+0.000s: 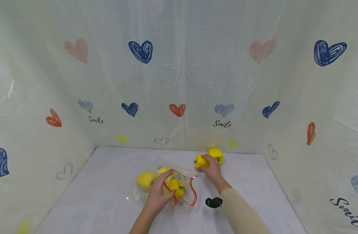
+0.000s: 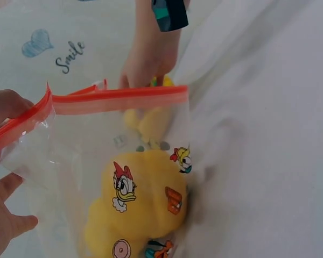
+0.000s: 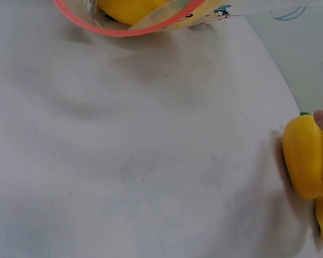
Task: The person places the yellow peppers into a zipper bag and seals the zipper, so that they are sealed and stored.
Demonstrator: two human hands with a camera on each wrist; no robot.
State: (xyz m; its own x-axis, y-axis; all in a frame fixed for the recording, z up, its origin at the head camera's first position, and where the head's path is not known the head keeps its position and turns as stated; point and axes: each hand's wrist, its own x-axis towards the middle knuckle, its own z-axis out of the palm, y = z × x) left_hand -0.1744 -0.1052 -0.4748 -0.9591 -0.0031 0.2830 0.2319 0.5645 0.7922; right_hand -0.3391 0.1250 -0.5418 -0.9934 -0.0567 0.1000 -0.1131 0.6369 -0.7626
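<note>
A clear zip bag [image 1: 140, 195] with a red rim lies on the table, its mouth spread open to the right. My left hand [image 1: 159, 195] holds the bag by its red rim [image 2: 118, 101]. Through the plastic, printed with cartoon figures, show yellow things; a yellow bell pepper [image 1: 176, 188] sits just inside the mouth, and a rounded yellow one [image 1: 146, 180] lies deeper in. Farther back on the right, my right hand [image 1: 212, 169] grips another yellow bell pepper [image 1: 200, 162], thumb on its side in the right wrist view. One more yellow bell pepper [image 1: 216, 154] stands right behind that hand.
The white table [image 1: 108, 169] is closed in by hanging sheets [image 1: 179, 81] printed with hearts and "Smile" at the back and sides. A dark wrist camera [image 1: 214, 202] sits at my right sleeve [image 1: 240, 211].
</note>
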